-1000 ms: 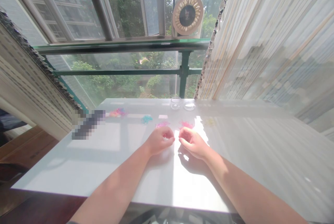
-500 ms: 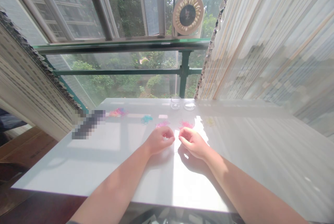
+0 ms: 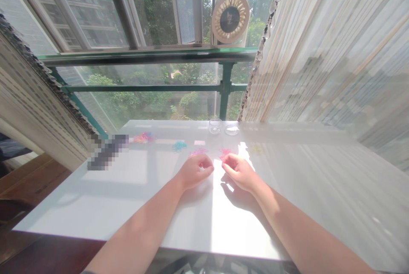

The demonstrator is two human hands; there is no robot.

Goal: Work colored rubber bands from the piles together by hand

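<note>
My left hand (image 3: 195, 171) is above the white table, thumb and fingertips pinched together. Facing it across a small gap is my right hand (image 3: 240, 173), also closed in a pinch. Whatever the fingertips hold is too small to make out. Just beyond the left hand lies a pinkish-purple pile (image 3: 198, 151) of thin, tangled pieces. A red-pink pile (image 3: 225, 153) of similar pieces sits past the right fingertips, partly covered by that hand. Further left are a teal pile (image 3: 179, 146) and a mixed-colour pile (image 3: 144, 137). A faint yellow pile (image 3: 257, 149) lies to the right.
A clear round container (image 3: 215, 126) and a clear lid-like disc (image 3: 231, 130) stand at the table's (image 3: 121, 206) far edge. A blurred dark object (image 3: 108, 152) lies on the left. Beyond are a railing (image 3: 153, 56), a round white fan (image 3: 230, 16) and curtains (image 3: 319, 44).
My right hand has shifted slightly right, widening the gap between the fingertips. My left hand stays where it was.
</note>
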